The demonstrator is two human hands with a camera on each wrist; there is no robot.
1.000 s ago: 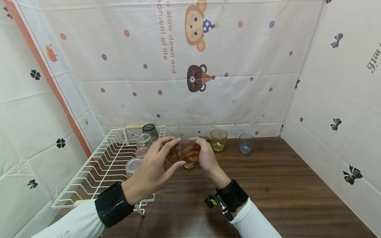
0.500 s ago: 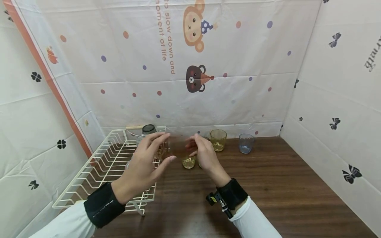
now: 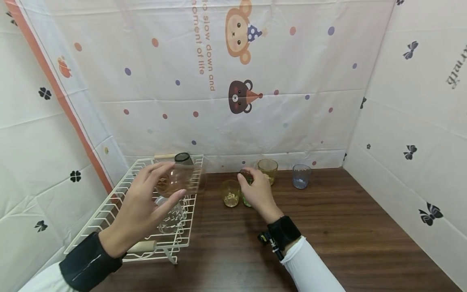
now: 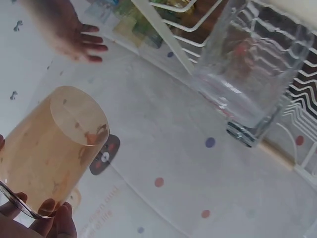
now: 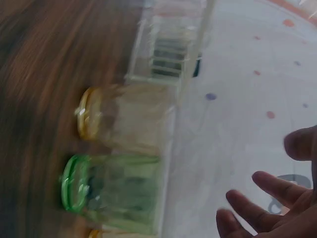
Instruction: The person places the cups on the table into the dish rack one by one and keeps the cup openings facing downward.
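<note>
An amber drinking glass [image 3: 181, 178] lies tilted on its side in the grip of my left hand [image 3: 140, 209], above the wire dish rack [image 3: 189, 241]. In the left wrist view, the left fingers [image 4: 62, 220] hold this glass near its thick base. My right hand [image 3: 260, 194] is over the table with fingers spread, close to a green glass [image 5: 124, 191] that it partly covers in the head view. Left of the green glass stands a pale yellow glass [image 3: 231, 195]. Between the right fingers [image 5: 257, 210] nothing is held.
Upside down on the rack sit a clear glass [image 4: 252, 59] and a dark grey glass [image 3: 183, 159]. At the back of the brown table stand an olive-yellow glass [image 3: 268, 168] and a blue glass [image 3: 301, 177]. A printed white curtain [image 3: 164, 81] hangs behind.
The amber glass, at first between both hands, has left the right hand and moved left over the rack in the left hand. The right hand has opened and shifted slightly right.
</note>
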